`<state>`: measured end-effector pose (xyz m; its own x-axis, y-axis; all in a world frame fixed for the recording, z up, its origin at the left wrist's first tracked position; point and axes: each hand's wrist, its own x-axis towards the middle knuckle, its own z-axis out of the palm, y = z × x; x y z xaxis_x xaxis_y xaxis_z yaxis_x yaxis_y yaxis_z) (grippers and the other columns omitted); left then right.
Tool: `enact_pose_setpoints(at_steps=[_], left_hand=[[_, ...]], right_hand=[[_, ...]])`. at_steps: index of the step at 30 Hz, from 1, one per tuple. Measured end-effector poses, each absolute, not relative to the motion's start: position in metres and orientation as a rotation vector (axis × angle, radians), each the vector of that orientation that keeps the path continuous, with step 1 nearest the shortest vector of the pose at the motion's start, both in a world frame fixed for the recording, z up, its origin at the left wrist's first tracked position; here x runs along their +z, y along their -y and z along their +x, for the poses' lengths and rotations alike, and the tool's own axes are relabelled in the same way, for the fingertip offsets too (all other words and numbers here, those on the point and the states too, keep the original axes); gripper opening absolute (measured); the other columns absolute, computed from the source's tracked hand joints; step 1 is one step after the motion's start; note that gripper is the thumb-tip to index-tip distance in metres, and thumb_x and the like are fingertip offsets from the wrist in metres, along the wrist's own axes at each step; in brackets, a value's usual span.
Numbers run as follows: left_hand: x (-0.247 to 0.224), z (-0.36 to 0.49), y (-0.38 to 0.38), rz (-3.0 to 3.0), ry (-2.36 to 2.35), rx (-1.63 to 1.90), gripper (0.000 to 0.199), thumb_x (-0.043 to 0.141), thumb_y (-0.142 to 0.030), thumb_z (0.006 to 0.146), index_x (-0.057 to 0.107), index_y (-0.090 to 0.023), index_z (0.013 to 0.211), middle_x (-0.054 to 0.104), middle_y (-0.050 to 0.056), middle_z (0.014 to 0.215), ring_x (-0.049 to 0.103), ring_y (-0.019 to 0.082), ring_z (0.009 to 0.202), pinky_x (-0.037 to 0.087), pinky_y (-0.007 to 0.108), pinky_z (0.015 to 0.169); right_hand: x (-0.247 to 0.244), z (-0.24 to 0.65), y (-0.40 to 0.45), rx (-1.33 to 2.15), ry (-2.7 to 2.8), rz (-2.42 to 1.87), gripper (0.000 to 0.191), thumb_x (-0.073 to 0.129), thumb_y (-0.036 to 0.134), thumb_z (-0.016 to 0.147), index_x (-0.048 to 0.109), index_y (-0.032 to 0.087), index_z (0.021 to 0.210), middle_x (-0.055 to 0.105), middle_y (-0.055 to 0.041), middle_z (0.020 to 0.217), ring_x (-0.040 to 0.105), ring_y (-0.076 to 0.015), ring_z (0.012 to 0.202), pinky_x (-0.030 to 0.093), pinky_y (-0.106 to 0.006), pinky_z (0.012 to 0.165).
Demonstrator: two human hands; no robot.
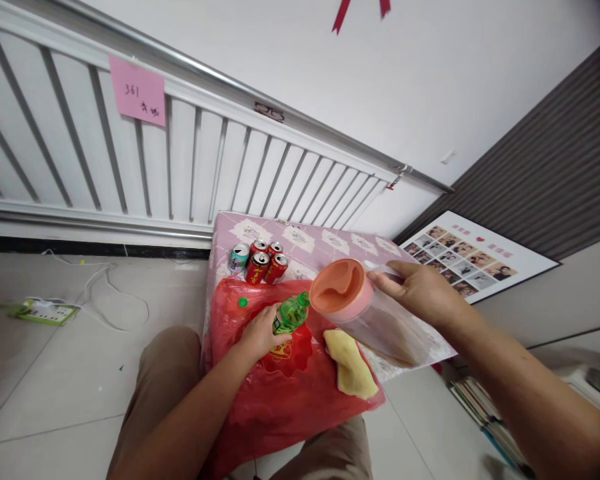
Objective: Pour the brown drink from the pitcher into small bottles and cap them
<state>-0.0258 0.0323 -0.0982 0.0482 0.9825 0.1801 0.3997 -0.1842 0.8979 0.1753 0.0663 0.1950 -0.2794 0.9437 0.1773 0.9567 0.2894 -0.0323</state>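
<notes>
My left hand [261, 333] is wrapped round a green plastic bottle [291, 313], tilted with its uncapped-looking neck toward the right. In my right hand [415, 290] is the handle of a clear plastic pitcher [393, 327], tipped so its orange lid [343, 290] faces left. The lid's spout side is close to the bottle's mouth; whether they touch I cannot tell. Below the bottle sits a red scalloped tray [300, 363] with a gold pattern. A green bottle cap [243, 303] lies left of the bottle, and a folded yellow cloth [351, 365] lies beneath the pitcher.
Several opened red drink cans [257, 268] and a teal-white can [239, 259] stand at the table's back left. A red plastic sheet [260, 420] covers the front of the patterned tablecloth [325, 241]. Behind is a white radiator [260, 173]; a power strip [45, 311] lies on the floor.
</notes>
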Motion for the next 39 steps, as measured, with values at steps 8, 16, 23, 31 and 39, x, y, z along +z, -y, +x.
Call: enact_pose_setpoints(at_steps=[8,16,23,31,39], left_hand=[[-0.0964,-0.0263,-0.0320,1.666,-1.406,1.103,0.071,0.078,-0.026,0.071,0.047,-0.021,0.135,0.061,0.011,0.133,0.059,0.027,0.121,0.046,0.039,0.103],[-0.0967,-0.0263,-0.0319,1.663,-1.408,1.104,0.072,0.079,-0.027,0.071,0.047,-0.023,0.135,0.061,0.010,0.133,0.059,0.026,0.121,0.046,0.038,0.103],[-0.0931,-0.0272,-0.0307,1.662,-1.412,1.092,0.071,0.078,-0.027,0.071,0.047,-0.022,0.134,0.062,0.010,0.130,0.060,0.026,0.119,0.047,0.038,0.101],[-0.0968,-0.0267,-0.0323,1.682,-1.404,1.119,0.069,0.078,-0.028,0.071,0.048,-0.022,0.133,0.063,0.009,0.128,0.060,0.026,0.118,0.047,0.037,0.101],[-0.0975,-0.0269,-0.0320,1.676,-1.402,1.122,0.070,0.079,-0.027,0.071,0.048,-0.022,0.134,0.064,0.010,0.128,0.061,0.026,0.117,0.048,0.037,0.100]], right_hand=[[0.1943,0.1760,-0.0672,-0.095,2.393,-1.774,0.060,0.041,0.083,0.076,0.047,0.025,0.060,0.050,0.0007,0.052,0.046,-0.0161,0.051,0.036,-0.031,0.051],[0.1966,0.1732,-0.0641,-0.094,2.378,-1.785,0.053,0.046,0.075,0.077,0.045,0.025,0.058,0.047,0.0016,0.050,0.045,-0.0154,0.050,0.036,-0.030,0.050],[0.1950,0.1750,-0.0653,-0.096,2.390,-1.773,0.053,0.044,0.075,0.077,0.045,0.025,0.059,0.048,0.0012,0.051,0.045,-0.0156,0.051,0.035,-0.030,0.052],[0.1958,0.1743,-0.0650,-0.103,2.385,-1.764,0.058,0.044,0.080,0.076,0.045,0.025,0.056,0.047,0.0016,0.049,0.043,-0.0147,0.049,0.035,-0.030,0.049],[0.1952,0.1751,-0.0656,-0.104,2.391,-1.737,0.060,0.044,0.082,0.076,0.045,0.025,0.055,0.048,0.0014,0.049,0.044,-0.0149,0.048,0.036,-0.030,0.049]])
